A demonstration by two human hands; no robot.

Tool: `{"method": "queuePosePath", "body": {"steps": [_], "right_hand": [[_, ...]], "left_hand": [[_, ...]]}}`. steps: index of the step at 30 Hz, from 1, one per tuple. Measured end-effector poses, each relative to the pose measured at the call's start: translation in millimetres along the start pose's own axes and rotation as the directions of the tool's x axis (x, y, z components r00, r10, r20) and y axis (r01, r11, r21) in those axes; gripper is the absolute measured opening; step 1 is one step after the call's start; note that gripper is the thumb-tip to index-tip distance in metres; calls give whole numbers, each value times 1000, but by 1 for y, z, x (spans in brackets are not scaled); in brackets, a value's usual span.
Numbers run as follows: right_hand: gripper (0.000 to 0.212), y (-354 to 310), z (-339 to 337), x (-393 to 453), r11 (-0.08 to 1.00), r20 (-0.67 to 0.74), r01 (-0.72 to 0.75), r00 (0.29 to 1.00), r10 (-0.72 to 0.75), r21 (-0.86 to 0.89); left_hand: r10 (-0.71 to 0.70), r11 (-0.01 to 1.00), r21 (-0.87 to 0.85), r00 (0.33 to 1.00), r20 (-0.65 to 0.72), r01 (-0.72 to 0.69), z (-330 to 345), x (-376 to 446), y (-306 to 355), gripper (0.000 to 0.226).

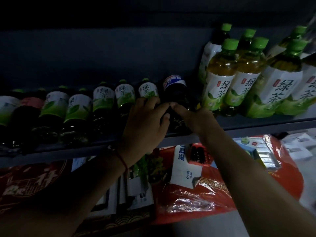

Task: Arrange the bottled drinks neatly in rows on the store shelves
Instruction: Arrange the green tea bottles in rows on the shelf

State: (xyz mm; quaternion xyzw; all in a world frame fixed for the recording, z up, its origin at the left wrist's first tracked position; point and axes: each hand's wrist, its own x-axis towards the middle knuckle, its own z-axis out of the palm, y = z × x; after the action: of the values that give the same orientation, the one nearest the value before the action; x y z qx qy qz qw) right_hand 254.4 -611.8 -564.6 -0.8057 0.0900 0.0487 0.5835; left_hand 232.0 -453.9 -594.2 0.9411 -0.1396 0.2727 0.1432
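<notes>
We see both hands, the left hand and the right hand, wrapped around a dark bottle on the shelf, between two groups of green tea bottles.

Dim light, dark shelf
</notes>
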Motion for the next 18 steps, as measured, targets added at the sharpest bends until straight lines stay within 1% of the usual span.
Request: {"method": "queuePosePath", "body": {"steps": [2, 3, 4, 6, 8, 9, 10, 11, 12, 14, 16, 17, 18], "right_hand": [[48, -12, -6, -6, 992, 102, -112, 988, 117, -61], [40, -18, -10, -11, 981, 153, -184, 970, 191, -60], [37, -21, -15, -16, 968, 199, -249, 947, 250, -30], [42, -22, -23, -27, 938, 281, -333, 913, 295, 98], [47, -14, -29, -37, 889, 339, -396, 889, 308, 229], [46, -9, -32, -44, 875, 361, -404, 884, 298, 266], [44, -4, -35, -52, 872, 376, -399, 883, 282, 282], [41, 2, -37, -58, 872, 390, -391, 882, 263, 296], [38, 8, -39, -62, 871, 400, -377, 885, 240, 313], [30, 16, -39, -67, 871, 431, -330, 889, 157, 363], [26, 19, -39, -71, 884, 454, -223, 891, 13, 411], [29, 20, -40, -70, 893, 449, -143, 891, -71, 426], [35, 21, -42, -67, 908, 428, -46, 891, -151, 416]], "left_hand": [[-34, 998, -56, 999, 16, 34, -2, 2, 2, 47], [-57, 994, -87, 998, 41, 60, -3, 3, 3, 47], [-84, 987, -130, 994, 70, 93, -8, 5, 4, 46], [-149, 959, -225, 982, 113, 172, -17, 6, 8, 42], [-209, 940, -250, 971, 111, 231, -28, 8, 16, 47], [-246, 916, -293, 961, 127, 273, -32, 10, 20, 47], [-282, 861, -386, 943, 177, 330, -38, 13, 26, 40], [-299, 778, -490, 918, 261, 393, -43, 16, 32, 36], [-287, 694, -571, 896, 338, 438, -46, 20, 38, 36], [-273, 567, -638, 849, 452, 522, -50, 23, 46, 38], [-269, 495, -688, 846, 459, 531, -52, 23, 50, 24], [-263, 466, -718, 856, 445, 516, -50, 23, 49, 16], [-242, 438, -751, 870, 430, 494, -50, 25, 47, 15]]}}
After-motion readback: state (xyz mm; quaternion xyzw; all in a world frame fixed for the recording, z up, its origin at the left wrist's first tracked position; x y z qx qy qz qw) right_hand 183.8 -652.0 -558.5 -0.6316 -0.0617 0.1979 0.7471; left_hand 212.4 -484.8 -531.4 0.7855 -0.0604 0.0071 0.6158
